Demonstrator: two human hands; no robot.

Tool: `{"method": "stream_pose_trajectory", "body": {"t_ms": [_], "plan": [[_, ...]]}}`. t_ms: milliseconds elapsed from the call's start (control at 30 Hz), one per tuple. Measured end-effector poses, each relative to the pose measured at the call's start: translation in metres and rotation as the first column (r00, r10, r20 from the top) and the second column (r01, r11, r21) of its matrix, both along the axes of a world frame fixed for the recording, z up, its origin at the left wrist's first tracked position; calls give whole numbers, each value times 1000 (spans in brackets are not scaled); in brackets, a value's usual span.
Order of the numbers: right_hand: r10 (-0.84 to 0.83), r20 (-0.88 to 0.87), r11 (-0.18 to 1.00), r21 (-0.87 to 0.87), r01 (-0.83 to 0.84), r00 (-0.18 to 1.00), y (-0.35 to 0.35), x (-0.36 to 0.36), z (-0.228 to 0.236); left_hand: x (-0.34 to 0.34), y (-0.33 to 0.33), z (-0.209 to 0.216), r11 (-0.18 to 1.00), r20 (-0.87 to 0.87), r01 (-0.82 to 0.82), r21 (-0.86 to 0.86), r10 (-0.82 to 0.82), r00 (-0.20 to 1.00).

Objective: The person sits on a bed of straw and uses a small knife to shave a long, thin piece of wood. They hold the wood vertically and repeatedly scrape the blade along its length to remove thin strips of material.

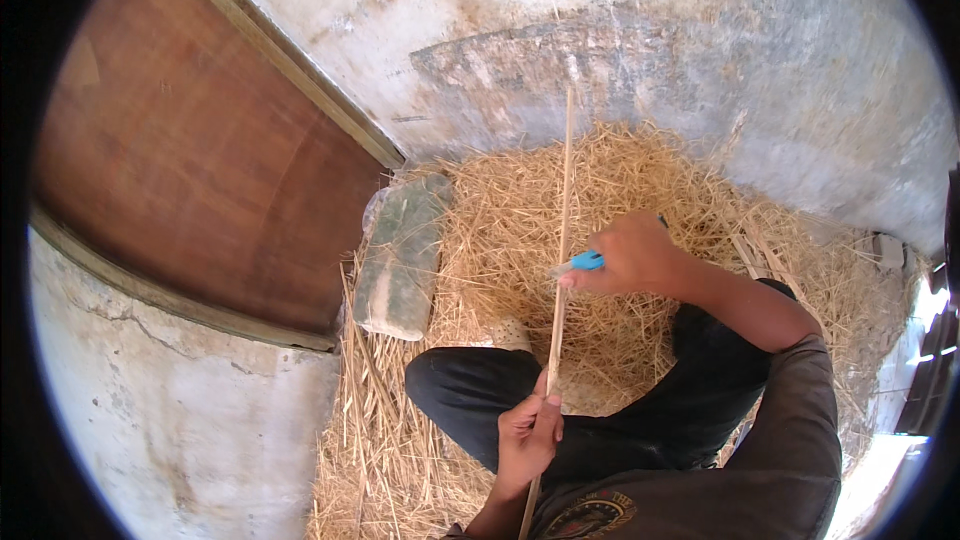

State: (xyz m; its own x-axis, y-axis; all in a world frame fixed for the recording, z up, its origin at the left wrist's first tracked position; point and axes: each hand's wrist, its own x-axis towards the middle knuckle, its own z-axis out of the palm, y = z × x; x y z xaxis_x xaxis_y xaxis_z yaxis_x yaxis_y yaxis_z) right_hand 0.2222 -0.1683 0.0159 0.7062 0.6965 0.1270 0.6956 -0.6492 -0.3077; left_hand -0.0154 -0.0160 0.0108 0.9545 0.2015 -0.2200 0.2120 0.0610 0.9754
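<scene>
Seated person, viewed from above, with a long, pale strip in hand. The strip (567, 175) runs from near the lower edge, between the bent legs in dark trousers (470, 380), up over the straw (510, 220). The left hand (530, 430) is closed around the strip's lower portion, thumb laid along it. The right hand (635, 255) is closed around a blue-handled tool (586, 261), whose tip lies at the strip's middle portion; whether the edge touches the wood cannot be told. To the left, a greenish-grey oblong block (403, 255) lies on the straw beside a reddish-brown panel (220, 160) with a wooden frame (290, 55). A stained, whitish wall (700, 50) rises behind the straw.
</scene>
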Motion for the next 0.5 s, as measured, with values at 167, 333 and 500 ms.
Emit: {"method": "stream_pose_trajectory", "body": {"t_ms": [167, 333, 500], "plan": [[173, 81, 982, 64, -178, 982, 16, -25, -4, -5, -1, 9, 989, 40, -47, 137, 41, 998], [98, 129, 993, 47, -105, 987, 22, -12, -3, -4, 4, 11, 988, 36, -54, 142, 49, 998], [15, -5, 1000, -18, -15, 1000, 17, -11, -1, -20, -4, 3, 996, 27, 19, 92, -22, 999]]}}
